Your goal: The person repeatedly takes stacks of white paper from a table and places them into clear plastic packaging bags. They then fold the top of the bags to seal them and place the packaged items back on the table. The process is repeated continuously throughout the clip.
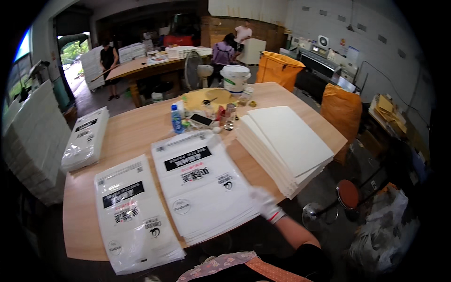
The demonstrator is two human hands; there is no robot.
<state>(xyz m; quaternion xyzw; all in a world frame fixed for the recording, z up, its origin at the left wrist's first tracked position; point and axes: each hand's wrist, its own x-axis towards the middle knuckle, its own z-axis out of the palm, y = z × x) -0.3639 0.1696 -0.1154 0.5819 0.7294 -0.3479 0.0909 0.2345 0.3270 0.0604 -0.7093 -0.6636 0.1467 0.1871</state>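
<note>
My right hand, in a white glove with a red line at the cuff, is at the right edge of a stack of printed clear plastic bags. Its fingers are smeared by motion, so I cannot tell whether they grip the bags. To the left lies a second pile of printed plastic bags, partly over the table's front edge. A thick stack of white paper sheets stands to the right of my hand, its top sheets slightly fanned. My left hand does not show.
On the wooden table are a packed bundle, a blue bottle, a phone, a glass jar and a white bucket. A round stool and orange sacks stand right. Several people are farther back.
</note>
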